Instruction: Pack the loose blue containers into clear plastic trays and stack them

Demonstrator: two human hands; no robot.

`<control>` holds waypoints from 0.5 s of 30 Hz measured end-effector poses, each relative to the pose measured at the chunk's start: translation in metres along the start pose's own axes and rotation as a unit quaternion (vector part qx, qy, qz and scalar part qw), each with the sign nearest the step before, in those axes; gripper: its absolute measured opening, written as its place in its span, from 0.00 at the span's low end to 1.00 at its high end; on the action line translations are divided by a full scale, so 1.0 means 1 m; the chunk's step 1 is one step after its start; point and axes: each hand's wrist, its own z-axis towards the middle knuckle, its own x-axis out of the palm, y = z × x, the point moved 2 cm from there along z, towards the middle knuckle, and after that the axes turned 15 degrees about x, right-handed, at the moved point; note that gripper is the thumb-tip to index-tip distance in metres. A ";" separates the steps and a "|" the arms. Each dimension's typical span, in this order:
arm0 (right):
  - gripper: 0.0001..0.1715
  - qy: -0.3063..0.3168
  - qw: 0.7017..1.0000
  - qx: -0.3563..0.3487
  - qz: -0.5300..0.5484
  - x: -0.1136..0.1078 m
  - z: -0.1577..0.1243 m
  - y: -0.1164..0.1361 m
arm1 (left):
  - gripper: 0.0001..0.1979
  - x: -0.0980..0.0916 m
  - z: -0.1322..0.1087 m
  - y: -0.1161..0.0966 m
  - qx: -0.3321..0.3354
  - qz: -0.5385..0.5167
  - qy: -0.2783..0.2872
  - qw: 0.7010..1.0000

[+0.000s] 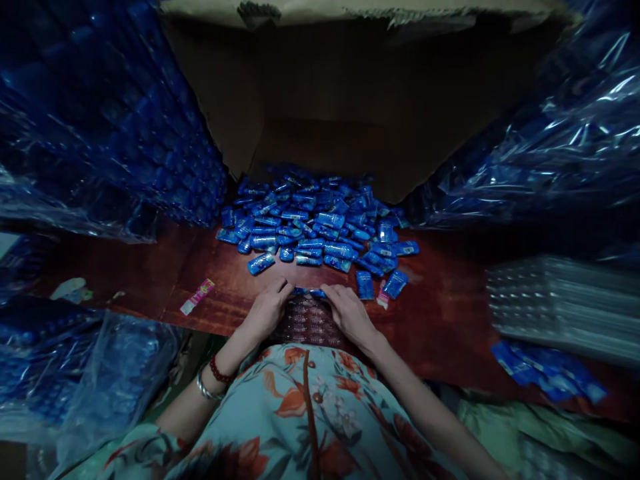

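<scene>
At left, a bag [123, 363] with blurred blue contents is cut off. On the tabletop [430, 317], the left hand [270, 308] and the right hand [349, 310] pinch partly hidden blue packets [317, 292] in a clear tray [307, 320]; at right, stacked trays [560, 310] blur

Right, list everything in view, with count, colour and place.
box: one, brown, far side
blue packets: dozens, blue, heaped before the box
table: one, reddish brown, beneath the packets
wrapped goods: uncounted, blue, left and right of the box
clear bag: one, bluish, lower left
dimpled tray: one, see-through, table's near edge
tray stack: one, clear, right
flat blue pieces: several, blue, lower right
pink pieces: two, pink, table left and right
white scrap: one, whitish, far left
shirt: one, pale floral, bottom centre
bracelets: two, red and silver, left wrist
hands: two, bare, dimpled tray's far edge
</scene>
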 end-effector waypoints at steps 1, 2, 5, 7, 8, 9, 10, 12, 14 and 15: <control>0.25 0.015 0.999 -0.003 -0.029 -0.003 0.002 0.003 | 0.20 -0.001 0.002 -0.002 0.004 0.015 0.017 1.000; 0.26 0.030 0.998 -0.005 -0.054 -0.005 0.004 0.006 | 0.20 -0.002 0.004 -0.003 0.010 0.026 0.032 0.999; 0.27 0.071 0.991 -0.001 -0.112 -0.011 0.010 0.017 | 0.18 -0.005 0.011 -0.007 0.032 0.049 0.080 0.995; 0.28 0.090 0.986 0.002 -0.140 -0.013 0.013 0.023 | 0.16 -0.004 0.018 -0.011 0.043 0.071 0.116 0.990; 0.29 0.095 0.984 0.003 -0.151 -0.014 0.014 0.026 | 0.16 -0.004 0.021 -0.013 0.047 0.085 0.134 0.986; 0.29 0.101 0.982 0.004 -0.159 -0.014 0.014 0.029 | 0.16 -0.003 0.025 -0.017 0.049 0.101 0.150 0.982; 0.30 0.105 0.981 0.006 -0.165 -0.013 0.015 0.031 | 0.16 -0.001 0.028 -0.020 0.049 0.116 0.165 0.978; 0.30 0.113 0.979 0.014 -0.168 -0.012 0.015 0.033 | 0.16 0.002 0.033 -0.027 0.040 0.140 0.187 0.971; 0.30 0.114 0.978 0.025 -0.171 -0.010 0.016 0.033 | 0.16 0.006 0.036 -0.031 0.028 0.153 0.196 0.968; 0.29 0.111 0.978 0.029 -0.173 -0.010 0.016 0.034 | 0.16 0.008 0.036 -0.032 0.026 0.155 0.194 0.968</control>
